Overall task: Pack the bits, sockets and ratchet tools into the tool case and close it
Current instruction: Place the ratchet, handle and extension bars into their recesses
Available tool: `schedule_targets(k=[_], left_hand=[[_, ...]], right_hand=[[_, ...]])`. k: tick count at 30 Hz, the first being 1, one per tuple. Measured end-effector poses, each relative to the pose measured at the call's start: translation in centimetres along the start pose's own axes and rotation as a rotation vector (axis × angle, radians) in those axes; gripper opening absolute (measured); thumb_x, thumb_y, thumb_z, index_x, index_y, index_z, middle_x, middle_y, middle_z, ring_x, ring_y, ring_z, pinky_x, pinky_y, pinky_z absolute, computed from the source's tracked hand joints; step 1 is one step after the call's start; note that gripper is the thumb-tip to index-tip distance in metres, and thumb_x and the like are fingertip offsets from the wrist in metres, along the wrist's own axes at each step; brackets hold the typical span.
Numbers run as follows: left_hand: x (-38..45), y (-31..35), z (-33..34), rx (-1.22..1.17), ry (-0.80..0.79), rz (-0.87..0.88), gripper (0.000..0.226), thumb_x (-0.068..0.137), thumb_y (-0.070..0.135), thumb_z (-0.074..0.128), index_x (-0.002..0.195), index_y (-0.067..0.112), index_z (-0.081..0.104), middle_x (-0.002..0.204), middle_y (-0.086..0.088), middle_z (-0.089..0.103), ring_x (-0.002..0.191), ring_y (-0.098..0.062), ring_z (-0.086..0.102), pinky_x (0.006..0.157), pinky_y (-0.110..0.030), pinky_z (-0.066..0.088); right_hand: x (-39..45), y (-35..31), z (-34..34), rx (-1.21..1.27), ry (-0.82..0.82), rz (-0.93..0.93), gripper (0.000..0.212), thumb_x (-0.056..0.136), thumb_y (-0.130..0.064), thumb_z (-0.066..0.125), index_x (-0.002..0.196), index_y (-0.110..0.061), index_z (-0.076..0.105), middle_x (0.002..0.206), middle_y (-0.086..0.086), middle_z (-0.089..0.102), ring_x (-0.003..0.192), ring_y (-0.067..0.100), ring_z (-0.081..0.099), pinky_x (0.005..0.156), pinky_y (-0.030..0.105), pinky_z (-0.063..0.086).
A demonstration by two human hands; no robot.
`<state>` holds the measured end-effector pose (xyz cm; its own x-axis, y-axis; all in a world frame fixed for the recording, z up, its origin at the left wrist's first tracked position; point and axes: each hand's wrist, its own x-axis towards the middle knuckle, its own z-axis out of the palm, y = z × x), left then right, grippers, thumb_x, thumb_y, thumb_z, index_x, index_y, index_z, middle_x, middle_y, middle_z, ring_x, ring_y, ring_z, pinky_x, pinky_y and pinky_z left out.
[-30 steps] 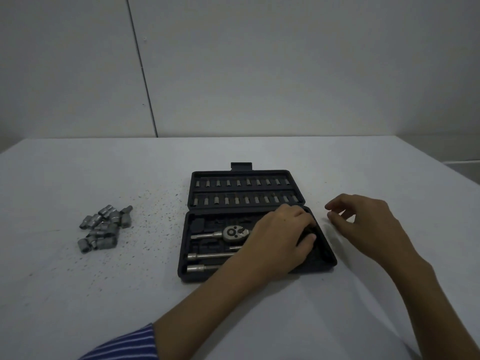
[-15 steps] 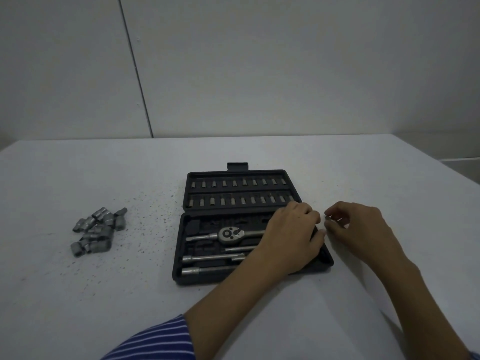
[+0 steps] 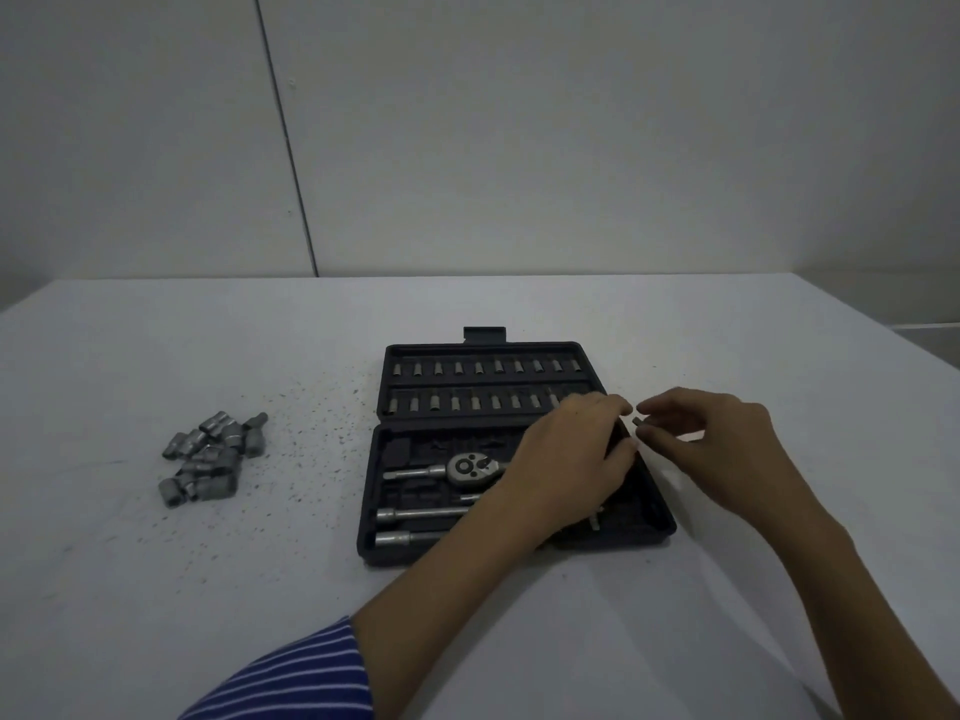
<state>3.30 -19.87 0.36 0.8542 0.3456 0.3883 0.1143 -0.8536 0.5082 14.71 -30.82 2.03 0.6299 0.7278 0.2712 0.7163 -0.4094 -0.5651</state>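
Note:
The black tool case (image 3: 410,548) lies open in the middle of the table. Its lid (image 3: 488,350) holds two rows of bits (image 3: 478,367). A ratchet (image 3: 467,467) and two extension bars (image 3: 415,513) sit in the base. My left hand (image 3: 569,459) lies over the right part of the base with its fingers curled, and what is under it is hidden. My right hand (image 3: 722,449) hovers by the case's upper right corner and pinches a small dark bit (image 3: 638,422) between thumb and forefinger. The fingertips of both hands nearly meet.
A pile of several loose metal sockets (image 3: 210,457) lies on the white table (image 3: 156,589) to the left of the case. Dark specks are scattered between the pile and the case. A wall stands behind the table's far edge.
My right hand has moved in toward the left hand and now shows the small bit in its pinch. My left hand's fingers have shifted up toward the case's upper right corner.

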Motion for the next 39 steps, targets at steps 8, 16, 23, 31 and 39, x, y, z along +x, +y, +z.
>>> schedule_targets(k=[8, 16, 23, 31, 39], left_hand=[[-1.3, -2.9, -3.2, -0.052, 0.091, 0.005, 0.032, 0.089, 0.018, 0.058, 0.12, 0.014, 0.058, 0.117, -0.001, 0.063, 0.111, -0.016, 0.055, 0.094, -0.038, 0.045], [-3.6, -6.2, -6.4, -0.058, 0.24, 0.041, 0.024, 0.086, 0.013, 0.065, 0.109, 0.012, 0.069, 0.1, 0.0, 0.071, 0.092, -0.008, 0.064, 0.084, -0.021, 0.049], [-5.6, -8.0, -8.1, -0.103, 0.315, 0.037, 0.021, 0.082, 0.022, 0.066, 0.099, 0.013, 0.073, 0.091, 0.004, 0.072, 0.084, 0.0, 0.064, 0.077, -0.014, 0.05], [-7.7, -9.0, -9.1, -0.081, 0.26, 0.019, 0.022, 0.08, 0.03, 0.067, 0.094, 0.016, 0.075, 0.084, 0.008, 0.072, 0.076, 0.002, 0.062, 0.071, -0.012, 0.047], [-9.0, -9.7, -10.5, -0.044, 0.163, 0.083, 0.023, 0.081, 0.035, 0.062, 0.089, 0.018, 0.075, 0.081, 0.01, 0.07, 0.08, -0.002, 0.062, 0.069, -0.023, 0.051]], right_hand=[[1.5, -4.3, 0.9, 0.161, -0.135, -0.089, 0.036, 0.079, -0.025, 0.075, 0.112, -0.022, 0.061, 0.079, -0.018, 0.068, 0.073, -0.013, 0.062, 0.066, 0.0, 0.042], [2.2, -7.8, 3.3, 0.283, -0.246, -0.16, 0.035, 0.078, -0.03, 0.074, 0.109, -0.026, 0.058, 0.084, -0.016, 0.072, 0.076, -0.012, 0.061, 0.064, 0.0, 0.041], [1.7, -9.3, 5.3, 0.468, -0.286, -0.173, 0.02, 0.076, -0.023, 0.077, 0.091, -0.017, 0.066, 0.087, -0.008, 0.071, 0.078, 0.0, 0.067, 0.072, 0.012, 0.052], [0.6, -8.9, 6.5, 0.529, -0.42, -0.211, 0.024, 0.075, -0.002, 0.076, 0.096, -0.013, 0.069, 0.093, -0.002, 0.072, 0.088, 0.004, 0.069, 0.082, 0.022, 0.055], [-0.3, -9.1, 6.9, 0.365, -0.364, -0.38, 0.02, 0.079, -0.022, 0.075, 0.099, -0.024, 0.072, 0.086, -0.014, 0.071, 0.083, 0.0, 0.065, 0.075, 0.019, 0.053]])
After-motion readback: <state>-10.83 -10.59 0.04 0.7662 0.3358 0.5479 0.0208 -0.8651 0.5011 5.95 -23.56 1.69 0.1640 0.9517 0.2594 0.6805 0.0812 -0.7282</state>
